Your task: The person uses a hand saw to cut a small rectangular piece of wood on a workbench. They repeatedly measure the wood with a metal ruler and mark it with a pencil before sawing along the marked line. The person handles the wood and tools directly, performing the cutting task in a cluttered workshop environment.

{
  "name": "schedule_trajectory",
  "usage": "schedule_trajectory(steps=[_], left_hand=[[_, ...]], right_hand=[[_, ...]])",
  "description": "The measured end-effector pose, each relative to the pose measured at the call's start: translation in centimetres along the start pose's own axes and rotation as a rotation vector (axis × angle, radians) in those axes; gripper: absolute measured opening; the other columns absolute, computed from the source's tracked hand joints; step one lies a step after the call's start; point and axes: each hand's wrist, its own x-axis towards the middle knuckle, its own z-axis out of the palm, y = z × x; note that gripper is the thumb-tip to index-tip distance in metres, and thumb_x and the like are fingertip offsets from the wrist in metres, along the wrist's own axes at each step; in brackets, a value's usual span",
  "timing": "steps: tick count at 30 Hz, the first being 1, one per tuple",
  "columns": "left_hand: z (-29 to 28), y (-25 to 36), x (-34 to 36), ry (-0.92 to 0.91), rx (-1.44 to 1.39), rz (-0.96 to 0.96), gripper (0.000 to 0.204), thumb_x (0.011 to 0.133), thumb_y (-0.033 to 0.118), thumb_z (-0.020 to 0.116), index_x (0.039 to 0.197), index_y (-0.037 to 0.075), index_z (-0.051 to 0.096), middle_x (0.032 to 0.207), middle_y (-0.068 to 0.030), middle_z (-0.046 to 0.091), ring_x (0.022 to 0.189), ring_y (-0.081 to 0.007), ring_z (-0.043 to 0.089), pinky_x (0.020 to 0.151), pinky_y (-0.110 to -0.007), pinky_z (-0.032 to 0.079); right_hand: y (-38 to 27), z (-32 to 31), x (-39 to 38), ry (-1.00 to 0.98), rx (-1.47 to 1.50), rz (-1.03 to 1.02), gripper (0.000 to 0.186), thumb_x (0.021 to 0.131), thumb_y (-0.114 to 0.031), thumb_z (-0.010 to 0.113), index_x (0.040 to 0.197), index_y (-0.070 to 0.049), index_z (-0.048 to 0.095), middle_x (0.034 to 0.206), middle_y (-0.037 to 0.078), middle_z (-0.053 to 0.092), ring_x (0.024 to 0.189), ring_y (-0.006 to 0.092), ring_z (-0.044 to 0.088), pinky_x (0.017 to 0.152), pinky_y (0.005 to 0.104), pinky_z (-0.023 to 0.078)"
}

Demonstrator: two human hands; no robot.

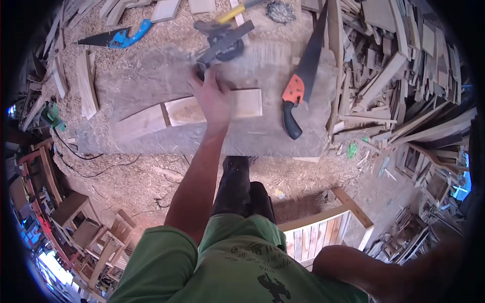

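Note:
My left hand reaches over the bench, its fingers bent round the near end of a dark tool. That tool is smeared by motion; its long flat body looks like a hand plane, but its details are unclear. Below the hand lies a pale curved wooden piece, partly covered by my wrist. Its left end meets a second wooden piece at a dark seam. At the lower right my right arm is bent outward, and its hand does not show.
A handsaw with orange and black handle lies right on the workbench. A blue-handled saw and a yellow-handled tool lie at the far side. Scrap wood is piled right. A slatted wooden frame stands behind the bench's near edge.

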Motion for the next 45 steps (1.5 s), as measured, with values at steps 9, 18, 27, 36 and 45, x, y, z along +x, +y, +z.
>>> schedule_trajectory(steps=[9, 18, 27, 36, 45], left_hand=[[-7.0, -3.4, 0.3, -0.334, 0.251, 0.442, 0.069, 0.097, 0.036, 0.082, 0.155, 0.003, 0.064, 0.159, -0.0317, 0.051, 0.145, -0.0561, 0.05, 0.122, -0.071, 0.041], [0.1, 3.0, -2.8, -0.537, 0.212, 0.564, 0.096, 0.09, 0.054, 0.087, 0.167, 0.008, 0.054, 0.154, -0.0192, 0.057, 0.14, -0.0475, 0.053, 0.122, -0.064, 0.042], [11.2, 14.9, -1.9, -0.518, 0.101, 0.687, 0.087, 0.089, 0.048, 0.085, 0.16, 0.005, 0.059, 0.162, -0.0164, 0.052, 0.154, -0.0416, 0.045, 0.133, -0.065, 0.031], [12.5, 17.1, -2.5, -0.508, 0.14, 0.748, 0.081, 0.092, 0.048, 0.084, 0.155, 0.003, 0.061, 0.16, -0.0194, 0.054, 0.152, -0.0435, 0.047, 0.134, -0.064, 0.03], [18.1, 20.5, -2.7, -0.355, 0.018, 0.551, 0.051, 0.108, 0.044, 0.068, 0.136, 0.002, 0.065, 0.149, -0.0271, 0.059, 0.143, -0.0474, 0.053, 0.124, -0.06, 0.04]], right_hand=[[29.5, -9.7, -9.6, -0.029, -1.52, 0.355, 0.08, 0.094, -0.019, 0.086, 0.167, -0.015, 0.054, 0.134, 0.023, 0.068, 0.103, 0.0468, 0.074, 0.088, 0.0551, 0.061], [21.4, -11.1, -6.3, 0.316, -1.21, 0.494, 0.077, 0.093, -0.008, 0.075, 0.167, -0.005, 0.054, 0.12, 0.023, 0.072, 0.088, 0.0408, 0.073, 0.083, 0.0484, 0.062], [8.5, -14.6, -10.6, 0.566, -0.787, 0.581, 0.055, 0.107, -0.007, 0.071, 0.16, 0.002, 0.056, 0.092, 0.008, 0.074, 0.079, 0.0167, 0.073, 0.076, 0.0354, 0.06], [6.7, -18.2, -15.2, 0.387, -0.978, 0.62, 0.053, 0.11, -0.02, 0.077, 0.156, -0.001, 0.061, 0.083, 0.014, 0.069, 0.067, 0.0212, 0.069, 0.065, 0.0407, 0.056], [8.0, -21.4, -16.3, 0.347, -0.893, 0.634, 0.047, 0.116, -0.024, 0.068, 0.156, 0.0, 0.06, 0.085, 0.017, 0.076, 0.067, 0.0292, 0.076, 0.063, 0.0441, 0.059]])
